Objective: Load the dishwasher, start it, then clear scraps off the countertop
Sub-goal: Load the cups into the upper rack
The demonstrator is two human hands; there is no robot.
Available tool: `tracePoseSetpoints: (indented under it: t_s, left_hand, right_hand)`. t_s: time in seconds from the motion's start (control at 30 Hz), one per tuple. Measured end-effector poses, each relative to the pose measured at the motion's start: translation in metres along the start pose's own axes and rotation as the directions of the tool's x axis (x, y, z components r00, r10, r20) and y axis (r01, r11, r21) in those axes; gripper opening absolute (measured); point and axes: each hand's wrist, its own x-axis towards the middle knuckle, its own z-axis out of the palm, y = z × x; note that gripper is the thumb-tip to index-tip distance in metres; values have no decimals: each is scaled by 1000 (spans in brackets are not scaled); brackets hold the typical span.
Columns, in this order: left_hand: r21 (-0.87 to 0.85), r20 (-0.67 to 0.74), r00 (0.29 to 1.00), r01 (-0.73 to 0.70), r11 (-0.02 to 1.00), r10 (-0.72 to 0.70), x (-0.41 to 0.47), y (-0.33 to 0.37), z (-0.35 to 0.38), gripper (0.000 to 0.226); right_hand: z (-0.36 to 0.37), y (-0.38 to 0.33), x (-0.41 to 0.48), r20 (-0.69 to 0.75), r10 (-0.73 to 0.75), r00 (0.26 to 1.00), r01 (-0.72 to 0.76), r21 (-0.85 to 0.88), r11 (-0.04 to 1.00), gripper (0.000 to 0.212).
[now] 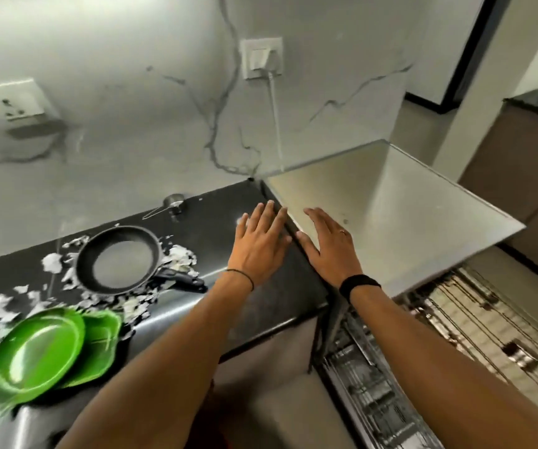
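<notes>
My left hand point(261, 244) lies flat, fingers straight, at the right end of the desk point(215, 215), my right hand point(329, 247) likewise atop the dishwasher point(423, 215), so the frying pan point(118, 260) sits leftward among scraps point(181, 257), its handle pointing toward the nearer left hand, green plates point(34, 354) farther left.

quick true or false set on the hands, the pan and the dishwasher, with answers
1. The frying pan sits on the black countertop among scraps. True.
2. The left hand holds a green plate. False: it lies open on the countertop, holding nothing. The green plates lie far to its left.
3. The right hand is open on the steel dishwasher top. True.
4. The dishwasher is closed. False: its wire rack shows below the top.
</notes>
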Motion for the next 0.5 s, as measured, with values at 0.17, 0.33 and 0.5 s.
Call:
tracePoseSetpoints:
  t_s: [0.17, 0.33, 0.5]
  left_hand:
    - [35, -22, 995, 102, 994, -101, -18, -92, -13, 61]
    - [50, -36, 977, 211, 976, -210, -35, -161, -23, 63]
    - [58, -31, 948, 318, 946, -316, -40, -206, -21, 68]
  right_hand:
    - [61, -59, 36, 75, -81, 994, 78, 40, 996, 57]
    - [109, -109, 59, 104, -146, 984, 139, 72, 988, 55]
    - [147, -136, 89, 166, -199, 966, 193, 53, 980, 57]
